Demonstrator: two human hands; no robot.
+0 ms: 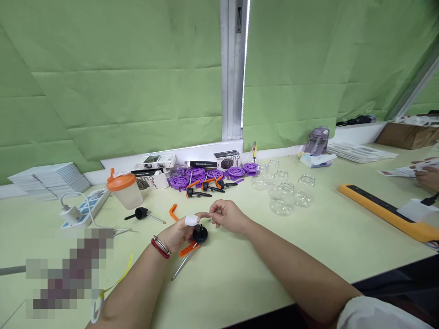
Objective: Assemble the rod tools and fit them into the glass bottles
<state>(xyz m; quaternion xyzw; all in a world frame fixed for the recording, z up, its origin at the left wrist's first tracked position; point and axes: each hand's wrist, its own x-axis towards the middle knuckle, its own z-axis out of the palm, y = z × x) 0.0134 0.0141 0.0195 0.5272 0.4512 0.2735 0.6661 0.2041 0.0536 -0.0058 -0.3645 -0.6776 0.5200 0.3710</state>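
Observation:
My left hand (181, 232), with a white cover on one fingertip, is closed around a black round cap (200, 235) with an orange lever (189, 249). A thin metal rod (181, 267) slants down from it toward the table. The fingertips of my right hand (229, 216) are pinched together beside my left index finger; whatever they hold is too small to make out. Just behind my left hand lies a loose orange lever (173, 211). Another black cap with a metal rod (141, 213) rests to the left.
Behind are purple round plastic parts (236, 172), several black caps with orange levers (207, 186), and printed boxes (227, 161). Clear glass jars (281, 199) stand right of my hands. An orange-lidded cup (124, 189) and power strip (85, 209) are left. Another person's hand (428, 176) holds papers far right.

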